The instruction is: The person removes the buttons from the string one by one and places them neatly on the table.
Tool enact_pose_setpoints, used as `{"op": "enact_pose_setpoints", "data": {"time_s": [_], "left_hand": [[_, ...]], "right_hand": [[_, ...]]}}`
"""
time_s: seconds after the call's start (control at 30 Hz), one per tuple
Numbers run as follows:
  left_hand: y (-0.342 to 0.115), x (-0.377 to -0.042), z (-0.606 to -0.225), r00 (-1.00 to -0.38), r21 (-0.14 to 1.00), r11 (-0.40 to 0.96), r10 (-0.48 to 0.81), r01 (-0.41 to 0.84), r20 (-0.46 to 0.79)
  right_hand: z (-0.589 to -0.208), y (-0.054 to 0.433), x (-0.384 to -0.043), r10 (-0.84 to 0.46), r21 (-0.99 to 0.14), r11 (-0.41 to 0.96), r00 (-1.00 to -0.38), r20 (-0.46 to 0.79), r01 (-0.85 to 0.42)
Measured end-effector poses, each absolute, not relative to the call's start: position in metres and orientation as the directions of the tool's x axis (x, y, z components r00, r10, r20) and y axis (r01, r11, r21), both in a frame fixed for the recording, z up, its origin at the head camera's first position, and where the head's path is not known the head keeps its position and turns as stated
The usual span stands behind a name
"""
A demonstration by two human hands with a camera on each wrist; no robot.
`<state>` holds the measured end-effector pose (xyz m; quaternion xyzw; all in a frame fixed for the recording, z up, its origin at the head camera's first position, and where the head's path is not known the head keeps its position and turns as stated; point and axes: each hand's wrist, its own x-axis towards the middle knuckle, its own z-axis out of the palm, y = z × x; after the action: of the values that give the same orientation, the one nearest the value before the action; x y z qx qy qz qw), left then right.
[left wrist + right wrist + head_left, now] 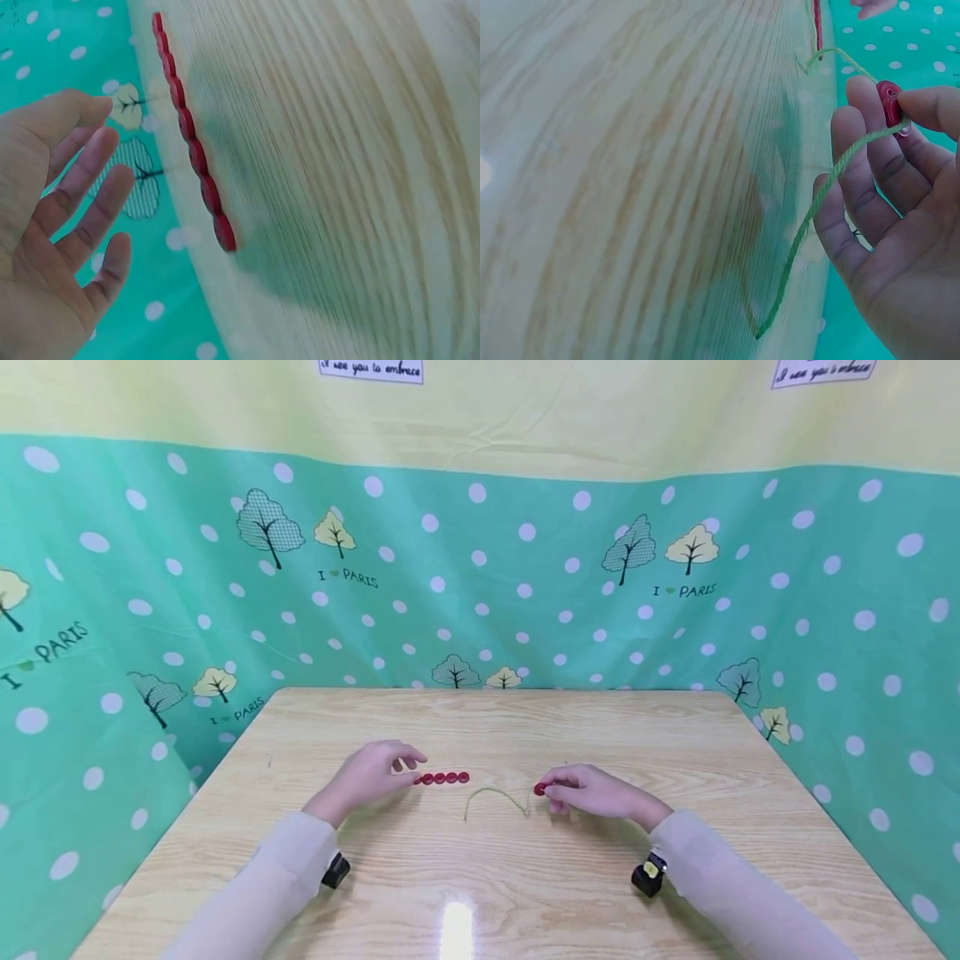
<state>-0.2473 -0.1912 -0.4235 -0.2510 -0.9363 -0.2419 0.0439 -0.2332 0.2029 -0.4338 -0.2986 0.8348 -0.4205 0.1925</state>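
Note:
A red button [890, 99] is pinched between the thumb and fingers of my right hand [592, 791]. A green string [808, 214] meets that button from two sides in the right wrist view. One length of it hangs down past my fingers; in the head view the string [491, 790] curves over the table toward my left. Several red buttons [440, 778] lie in a straight, close row left of the string. My left hand [372, 771] hovers at the row's left end, its thumb tip overlapping that end in the head view. Its fingers [112, 195] are loosely bent, holding nothing.
The wooden table [480, 877] spreads around both hands. A green polka-dot cloth [480, 585] hangs behind and at both sides of it. Black wrist cameras [648, 875] sit under both forearms, low over the tabletop.

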Motion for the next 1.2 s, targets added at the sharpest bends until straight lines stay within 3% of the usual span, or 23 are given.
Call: {"op": "enact_pose_setpoints", "data": {"time_s": [0.73, 1.2], "left_hand": [[-0.124, -0.242, -0.419, -0.735, 0.394, 0.624, 0.615, 0.675, 0.285], [-0.084, -0.237, -0.421, -0.685, 0.370, 0.581, 0.668, 0.725, 0.293]], "right_hand": [[-0.434, 0.197, -0.234, -0.654, -0.831, 0.459, -0.753, -0.074, -0.316], [-0.430, 0.195, -0.233, -0.662, -0.823, 0.460, -0.747, -0.067, -0.333]]}}
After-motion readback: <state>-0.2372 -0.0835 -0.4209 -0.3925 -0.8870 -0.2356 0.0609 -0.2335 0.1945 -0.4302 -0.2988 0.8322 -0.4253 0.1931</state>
